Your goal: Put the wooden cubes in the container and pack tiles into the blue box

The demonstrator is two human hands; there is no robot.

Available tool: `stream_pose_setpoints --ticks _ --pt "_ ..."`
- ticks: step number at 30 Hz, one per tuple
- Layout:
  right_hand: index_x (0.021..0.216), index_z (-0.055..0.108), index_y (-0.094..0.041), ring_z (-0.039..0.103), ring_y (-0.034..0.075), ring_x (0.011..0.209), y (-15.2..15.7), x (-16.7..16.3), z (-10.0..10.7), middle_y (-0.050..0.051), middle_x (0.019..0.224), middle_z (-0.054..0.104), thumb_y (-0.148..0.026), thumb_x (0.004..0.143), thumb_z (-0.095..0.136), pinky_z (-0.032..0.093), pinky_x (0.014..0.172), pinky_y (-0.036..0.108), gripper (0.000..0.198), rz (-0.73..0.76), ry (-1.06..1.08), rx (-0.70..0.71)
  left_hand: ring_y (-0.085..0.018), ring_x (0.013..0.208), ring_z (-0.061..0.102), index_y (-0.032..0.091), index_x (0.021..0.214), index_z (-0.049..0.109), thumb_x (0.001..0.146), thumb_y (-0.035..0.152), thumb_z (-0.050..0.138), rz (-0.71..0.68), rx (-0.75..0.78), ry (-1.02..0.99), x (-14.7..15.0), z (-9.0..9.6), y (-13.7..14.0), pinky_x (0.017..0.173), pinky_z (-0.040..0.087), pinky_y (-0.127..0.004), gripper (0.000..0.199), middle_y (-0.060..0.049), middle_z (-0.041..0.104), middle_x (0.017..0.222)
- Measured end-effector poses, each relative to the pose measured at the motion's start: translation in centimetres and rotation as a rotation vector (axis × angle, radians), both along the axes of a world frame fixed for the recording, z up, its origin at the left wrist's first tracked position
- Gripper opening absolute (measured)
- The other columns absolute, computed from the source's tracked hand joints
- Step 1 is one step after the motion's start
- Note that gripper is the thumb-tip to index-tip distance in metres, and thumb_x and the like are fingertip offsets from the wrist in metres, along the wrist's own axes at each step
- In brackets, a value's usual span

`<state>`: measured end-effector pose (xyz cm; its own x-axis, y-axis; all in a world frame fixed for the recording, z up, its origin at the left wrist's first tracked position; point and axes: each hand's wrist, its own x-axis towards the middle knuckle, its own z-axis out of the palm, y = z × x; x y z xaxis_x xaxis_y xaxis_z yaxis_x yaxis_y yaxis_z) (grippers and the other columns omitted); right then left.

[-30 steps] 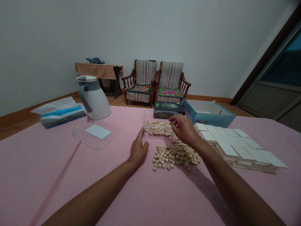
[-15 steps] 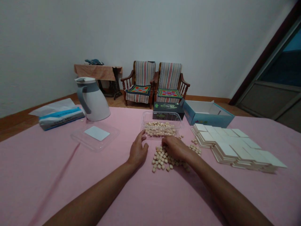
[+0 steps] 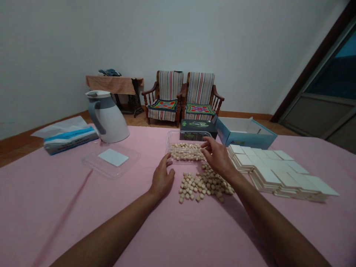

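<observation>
A clear plastic container [image 3: 169,139] stands on the table, partly filled with small pale wooden cubes [image 3: 185,152]. My left hand [image 3: 162,178] rests at its near left corner, fingers apart and holding nothing; the fingertips are at or against the wall. Over the container's right end is my right hand [image 3: 218,157], with thumb and fingers parted and nothing visible between them. Below that hand, a loose heap of wooden cubes [image 3: 207,185] lies spread on the pink cloth.
Stacks of thin white square boards [image 3: 278,168] lie at the right. Behind them stands an open blue box [image 3: 247,140], beside a black box [image 3: 198,128]. At the left are a clear lid [image 3: 105,171] with a white label, a white jug [image 3: 112,122] and a tissue pack [image 3: 71,139].
My right hand has moved up from the heap of cubes to the container's right end, and its fingers have parted. My left hand has stayed by the corner.
</observation>
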<state>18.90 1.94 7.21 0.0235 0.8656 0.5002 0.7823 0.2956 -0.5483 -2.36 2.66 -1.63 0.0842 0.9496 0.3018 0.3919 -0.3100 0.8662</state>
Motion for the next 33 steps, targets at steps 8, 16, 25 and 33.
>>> stream_pose_setpoints --ticks 8,16,25,33 --pt "0.080 0.067 -0.017 0.060 0.017 0.074 -1.6 -1.2 -0.3 0.007 0.081 0.069 -0.013 0.077 0.055 0.035 0.060 0.025 0.014 0.226 -0.450 -0.387 -0.021 0.112 0.058 0.017 0.134 0.039 0.073 0.007 0.048 0.007 -0.006 0.012 0.1 0.3 -0.2 0.099 0.045 -0.041 0.063 -0.011 0.053 0.131" --pt "0.077 0.067 -0.015 0.058 0.017 0.072 -1.6 -1.9 -1.3 0.008 0.081 0.068 -0.007 0.071 0.053 0.034 0.059 0.025 0.017 0.239 -0.537 -0.456 -0.021 0.111 0.058 0.016 0.134 0.039 0.073 0.007 0.048 -0.003 0.003 0.012 0.0 0.4 -0.2 0.099 0.045 -0.041 0.063 -0.012 0.052 0.132" --pt "0.100 0.063 -0.014 0.058 0.014 0.071 -0.4 0.5 1.0 0.009 0.095 0.062 -0.008 0.078 0.050 0.043 0.069 0.027 0.027 0.048 -0.063 0.107 -0.021 0.112 0.058 0.018 0.134 0.040 0.072 0.007 0.049 0.000 -0.023 0.003 0.1 0.4 -0.1 0.099 0.045 -0.041 0.064 -0.011 0.051 0.134" --pt "0.088 0.068 -0.015 0.059 0.016 0.080 -1.5 -2.2 -1.5 0.007 0.087 0.067 -0.008 0.077 0.053 0.040 0.071 0.025 0.019 0.388 -0.348 -0.271 -0.021 0.112 0.058 0.016 0.134 0.039 0.073 0.007 0.049 -0.005 0.000 0.005 0.1 0.3 -0.2 0.099 0.045 -0.041 0.062 -0.012 0.051 0.134"
